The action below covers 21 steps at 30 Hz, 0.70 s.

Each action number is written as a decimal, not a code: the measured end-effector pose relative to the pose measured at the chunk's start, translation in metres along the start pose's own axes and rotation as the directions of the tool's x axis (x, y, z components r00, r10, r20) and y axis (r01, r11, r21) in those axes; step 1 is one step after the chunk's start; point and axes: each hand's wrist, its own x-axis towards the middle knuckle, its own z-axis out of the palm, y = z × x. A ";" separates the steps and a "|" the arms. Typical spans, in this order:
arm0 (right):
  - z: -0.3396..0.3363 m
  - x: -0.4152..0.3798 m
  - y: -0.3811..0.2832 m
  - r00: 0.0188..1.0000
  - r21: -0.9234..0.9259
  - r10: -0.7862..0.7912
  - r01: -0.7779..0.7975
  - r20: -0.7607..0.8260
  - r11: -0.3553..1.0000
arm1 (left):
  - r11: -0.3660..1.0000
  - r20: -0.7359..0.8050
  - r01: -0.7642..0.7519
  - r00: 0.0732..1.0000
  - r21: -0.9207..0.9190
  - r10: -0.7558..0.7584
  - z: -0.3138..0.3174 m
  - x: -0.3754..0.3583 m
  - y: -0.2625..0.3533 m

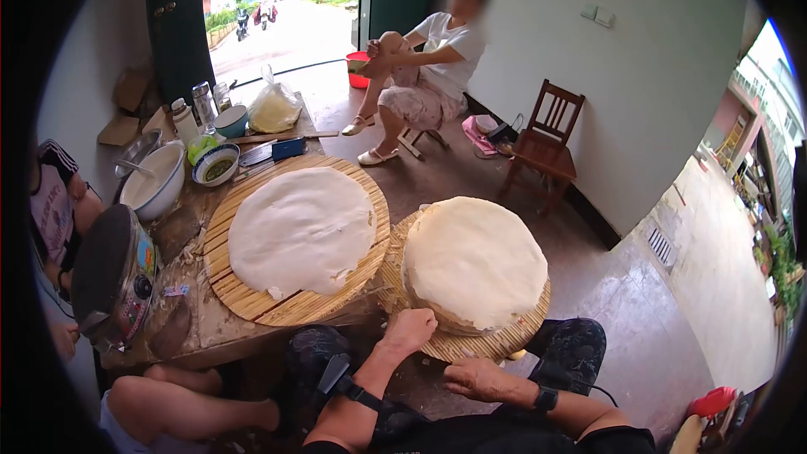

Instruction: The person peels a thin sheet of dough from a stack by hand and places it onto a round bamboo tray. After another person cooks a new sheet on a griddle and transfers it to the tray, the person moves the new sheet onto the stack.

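A thick stack of thin round flatbreads [475, 262] lies on a round woven straw mat [531, 319] above my lap. My left hand [410, 329] is closed at the stack's near left edge, and its fingertips are hidden from me. Just below the mat's near rim, my right hand [477, 379] is curled into a loose fist with nothing visible in it. To the left, a single pale flatbread [301, 227] with a ragged near edge covers most of a round slatted tray [220, 244] on the table.
A round griddle [105, 265] stands on the table [197, 332] at left. Behind it are a batter bowl [160, 181], a bowl of green sauce [217, 165] and a bagged stack [274, 108]. One person [437, 59] sits by the doorway, another at far left. A wooden chair [545, 151] stands right.
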 end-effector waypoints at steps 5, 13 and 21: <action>0.036 -0.015 0.038 0.978 -0.006 0.027 -0.027 0.207 1.000 | 0.979 -0.615 -0.196 0.767 0.046 0.183 0.012 0.013 -0.004; 0.048 -0.020 0.049 0.927 0.076 0.136 -0.173 0.350 0.982 | 0.868 -0.346 -0.309 0.825 0.388 0.448 0.032 0.022 0.014; 0.051 -0.024 0.066 0.900 0.032 0.175 -0.204 0.399 0.978 | 0.846 -0.207 -0.234 0.907 0.479 0.368 0.043 0.024 0.016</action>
